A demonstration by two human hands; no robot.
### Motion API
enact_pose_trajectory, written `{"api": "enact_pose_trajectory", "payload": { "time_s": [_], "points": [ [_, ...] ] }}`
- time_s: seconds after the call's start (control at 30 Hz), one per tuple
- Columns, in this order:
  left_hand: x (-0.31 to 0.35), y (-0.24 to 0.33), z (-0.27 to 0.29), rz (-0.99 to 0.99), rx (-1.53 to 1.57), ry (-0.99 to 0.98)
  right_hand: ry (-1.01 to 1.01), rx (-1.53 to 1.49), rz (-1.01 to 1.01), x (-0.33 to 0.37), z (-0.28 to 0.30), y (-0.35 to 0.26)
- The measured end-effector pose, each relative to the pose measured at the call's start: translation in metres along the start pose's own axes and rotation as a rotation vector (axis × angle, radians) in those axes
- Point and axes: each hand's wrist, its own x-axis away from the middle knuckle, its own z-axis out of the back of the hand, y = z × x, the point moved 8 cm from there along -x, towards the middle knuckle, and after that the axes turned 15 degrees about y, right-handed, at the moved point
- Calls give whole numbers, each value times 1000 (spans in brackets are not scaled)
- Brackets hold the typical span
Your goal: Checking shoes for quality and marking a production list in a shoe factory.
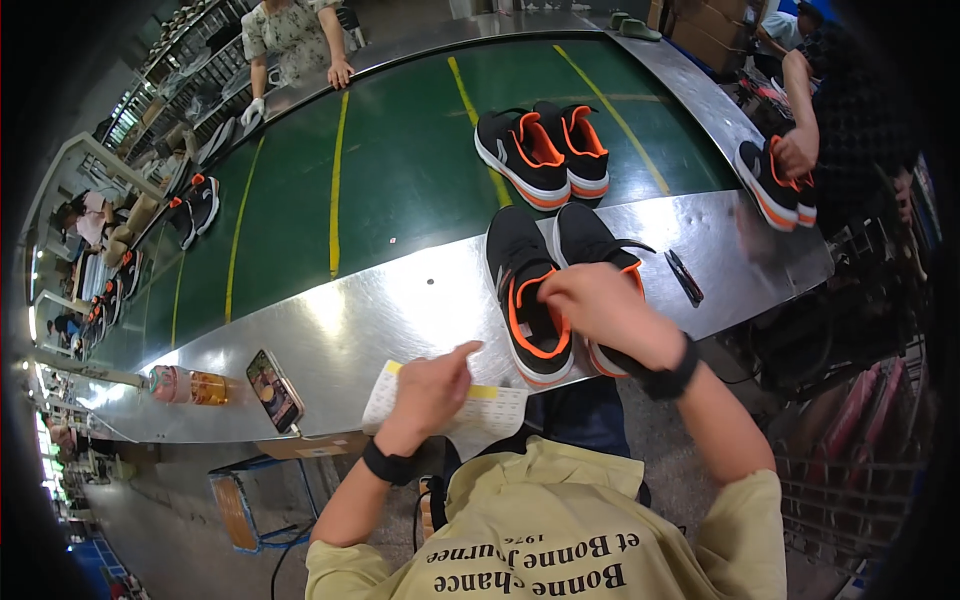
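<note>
My left hand (432,390) is over a white sheet of labels (500,408) with yellow strips, at the table's near edge. Its index finger points toward the shoes while the other fingers curl in on the sheet; the thumb is hidden. A black running shoe (515,240) with orange lining and white sole stands in front of me, toe away. At its opening is my right hand (605,310), fingertips pinched together; anything between them is too small to make out. The matching shoe (585,235) stands just right of it, partly covered by my right hand and wrist.
Another pair of black-and-orange shoes (540,155) is on the green conveyor belt (400,150). Black snips (684,278) lie right of my shoes. Left are a phone (273,392) and a drink bottle (188,386). A co-worker's hand (797,152) touches shoes (770,190) at right; another person stands opposite.
</note>
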Motion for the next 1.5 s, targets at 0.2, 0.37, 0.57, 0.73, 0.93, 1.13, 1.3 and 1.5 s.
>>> {"api": "enact_pose_trajectory", "payload": {
  "time_s": [0.2,0.37,0.57,0.73,0.93,1.13,1.3,1.5],
  "points": [
    [-32,-77,44,464,79,169,-324,148,-156,51,38,6],
    [-62,-165,23,573,-79,331,-275,178,-88,50,-8,10],
    [-40,-222,1,627,-353,359,-202,-354,-408,-10,6,10],
    [-41,-210,-4,655,-349,316,-235,-1399,-1135,-129,-6,-20],
    [-34,-209,4,618,-332,347,10,-1944,-1350,-329,-134,25],
    [-36,-206,1,664,-254,358,135,-2141,-907,-494,-184,77],
    [-39,-205,3,671,-219,396,-108,-1507,-586,-457,-160,73],
    [-38,-215,4,673,-257,417,-287,-64,228,-271,-47,33]
  ]
}}
